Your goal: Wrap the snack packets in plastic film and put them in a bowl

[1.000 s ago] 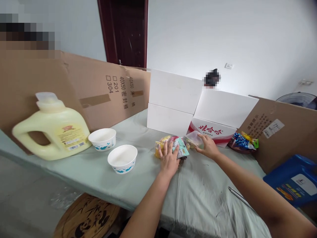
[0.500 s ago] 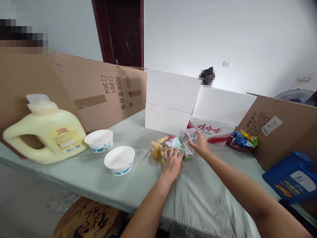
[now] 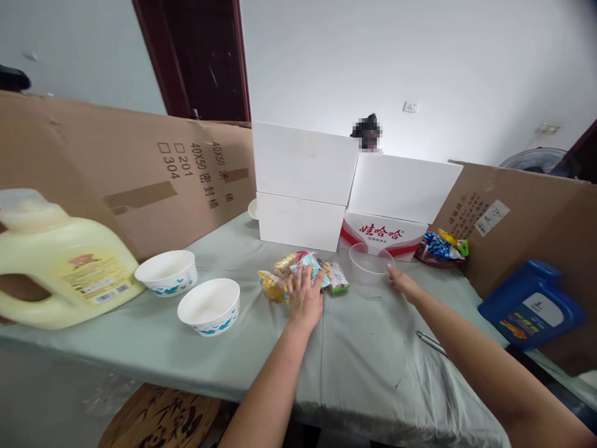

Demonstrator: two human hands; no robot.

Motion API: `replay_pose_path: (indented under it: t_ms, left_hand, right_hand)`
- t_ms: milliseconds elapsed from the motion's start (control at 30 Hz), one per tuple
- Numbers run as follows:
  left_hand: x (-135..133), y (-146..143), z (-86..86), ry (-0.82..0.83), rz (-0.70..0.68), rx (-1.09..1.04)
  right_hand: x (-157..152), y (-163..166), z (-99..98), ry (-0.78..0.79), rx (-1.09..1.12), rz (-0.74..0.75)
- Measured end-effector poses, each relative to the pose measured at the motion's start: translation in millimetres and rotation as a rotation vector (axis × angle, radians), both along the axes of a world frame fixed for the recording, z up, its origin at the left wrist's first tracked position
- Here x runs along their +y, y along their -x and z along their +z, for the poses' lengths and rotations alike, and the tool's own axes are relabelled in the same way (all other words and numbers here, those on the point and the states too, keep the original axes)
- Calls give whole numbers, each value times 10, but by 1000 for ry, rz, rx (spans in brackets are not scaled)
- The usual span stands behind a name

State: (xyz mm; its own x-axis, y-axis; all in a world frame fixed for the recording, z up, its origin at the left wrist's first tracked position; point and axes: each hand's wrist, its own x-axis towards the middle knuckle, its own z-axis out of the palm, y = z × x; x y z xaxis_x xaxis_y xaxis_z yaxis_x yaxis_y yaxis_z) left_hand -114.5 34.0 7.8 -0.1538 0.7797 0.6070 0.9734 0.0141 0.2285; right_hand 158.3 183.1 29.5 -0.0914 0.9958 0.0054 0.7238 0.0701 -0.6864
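Note:
My left hand [image 3: 305, 297] lies over a pile of wrapped snacks [image 3: 273, 286], fingers spread across the packets. Some wrappers are yellow, others pale blue, red or green; those under my palm are hidden. Right of the pile, a clear plastic bowl [image 3: 368, 264] stands upright on the cloth. Closed fingers of my right hand [image 3: 402, 283] are at the right side of its rim. Two white paper bowls with blue prints, one nearer [image 3: 209, 308] and one behind it [image 3: 166, 274], stand to the left of the pile.
White boxes [image 3: 303, 186] are stacked behind the snacks. A yellow jug [image 3: 69, 267] stands left, a blue bottle [image 3: 532, 305] right. A dish of colourful packets [image 3: 441, 247] sits back right. A pen [image 3: 431, 342] lies beside my right forearm. Cardboard [image 3: 186, 180] borders the table [image 3: 354, 367].
The clear bowl, tilted beside the snacks before, now stands upright a little to their right. My right hand has moved to its outer side. The left hand stays on the packets.

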Motion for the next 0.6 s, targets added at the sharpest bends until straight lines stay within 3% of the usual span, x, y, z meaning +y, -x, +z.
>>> replay_pose_path:
  t_ms: [200,333,400,500,600]
  left_hand:
    - [62,138,1,-148,-45,-127]
    - [-55,149,155,-363,-58,-327]
    - [-127,69,242,-413,-40,-491]
    - [-146,-186,258,-355,-130,-876]
    - [-57,-522,90,-62,-324,-1182]
  right_hand:
    - [-480,-330,-167,36,26,-16]
    - [-937,-583,-184,-35,9,1]
    - [-1147,-735,-182,-83,-125,-7]
    - [-1331,-913,-218,-109,-497,-44]
    - [-1353,-988,-320,-78,-659,-17]
